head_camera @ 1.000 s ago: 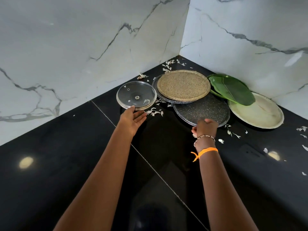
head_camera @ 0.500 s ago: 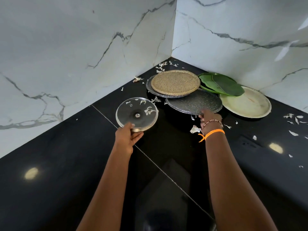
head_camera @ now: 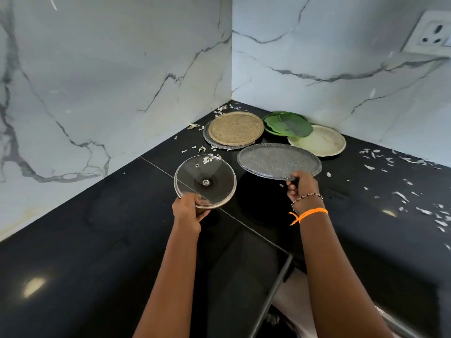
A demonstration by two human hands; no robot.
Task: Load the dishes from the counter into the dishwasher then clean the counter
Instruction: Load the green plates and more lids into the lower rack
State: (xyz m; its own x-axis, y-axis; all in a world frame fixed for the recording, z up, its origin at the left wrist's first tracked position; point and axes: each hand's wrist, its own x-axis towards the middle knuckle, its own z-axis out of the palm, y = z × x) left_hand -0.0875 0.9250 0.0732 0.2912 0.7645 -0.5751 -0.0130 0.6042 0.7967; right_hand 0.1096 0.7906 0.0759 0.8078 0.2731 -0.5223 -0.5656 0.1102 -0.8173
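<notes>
My left hand [head_camera: 189, 210] grips the near rim of a round glass lid [head_camera: 205, 179], lifted and tilted above the black counter [head_camera: 97, 235]. My right hand [head_camera: 300, 185] pinches the near edge of a grey speckled plate [head_camera: 278, 160], raised off the counter. Behind them a tan speckled plate [head_camera: 235, 128] lies on another grey plate [head_camera: 216, 143] in the corner. A green leaf-shaped dish [head_camera: 289, 123] overlaps a cream plate [head_camera: 319, 142] by the right wall.
White scraps [head_camera: 400, 193] litter the counter on the right, and more lie near the corner. Marble walls close in the corner, with a wall socket [head_camera: 432, 35] at upper right. A dark edge and opening [head_camera: 275, 289] show below the counter between my arms.
Both hands have pulled back from the corner. The glass lid has come up off the counter and toward me. The grey speckled plate has slid out from beside the stack and is lifted.
</notes>
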